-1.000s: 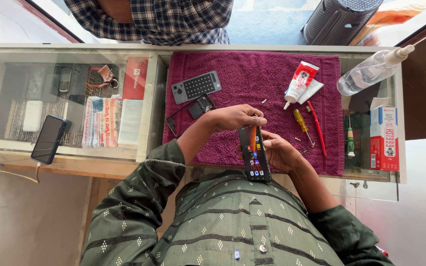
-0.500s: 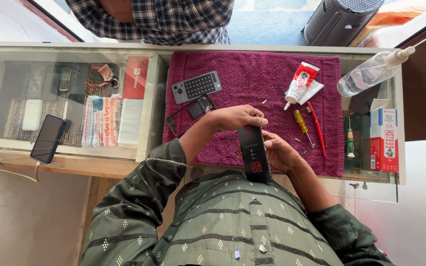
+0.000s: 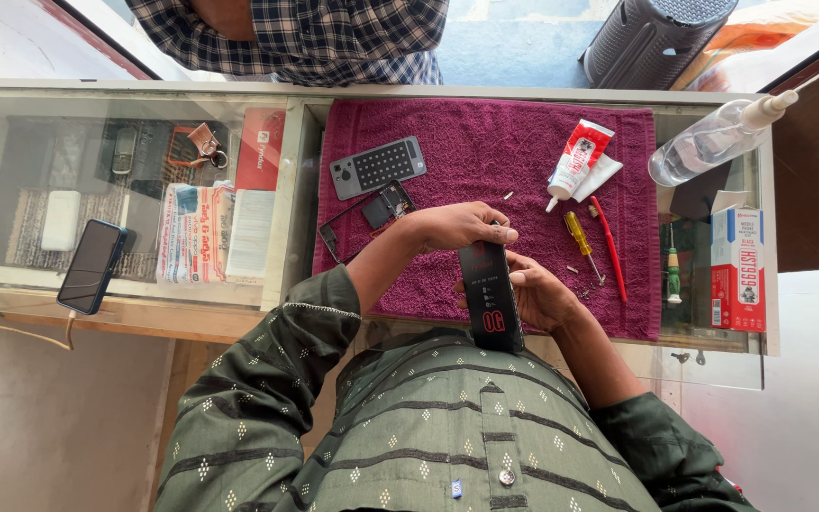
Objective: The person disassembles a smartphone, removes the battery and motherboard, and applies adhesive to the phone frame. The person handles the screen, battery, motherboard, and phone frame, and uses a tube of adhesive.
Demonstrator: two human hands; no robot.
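Both hands are up off the desk (image 3: pixel 239 322) here, working a slim black device (image 3: pixel 491 296) with red markings on its back. The left hand (image 3: pixel 457 228) curls over the top end, fingers closed on it; the right hand (image 3: pixel 542 296) cradles it from beneath, fingers wrapped round the side. The device hangs over the near edge of the maroon towel (image 3: pixel 485 152), close to the person's chest.

The risk, as I read it: that grip is at one end and the lower end pokes out past the desk edge, so a slip would likely send the device into the lap or to the floor rather than onto the towel.

Small loose screws (image 3: pixel 508 196) lie scattered on the towel just beyond the hands, and a careless wrist sweep could flick them off. The yellow screwdriver (image 3: pixel 580 239) and red tool (image 3: pixel 609 248) sit just right of the right hand, the glue tube (image 3: pixel 575 159) further back, the grey keypad panel (image 3: pixel 377 167) and black frame (image 3: pixel 364 220) to the left.

Open room: the towel's middle is the freest patch. Another person in a checked shirt (image 3: pixel 305 38) stands at the far side.
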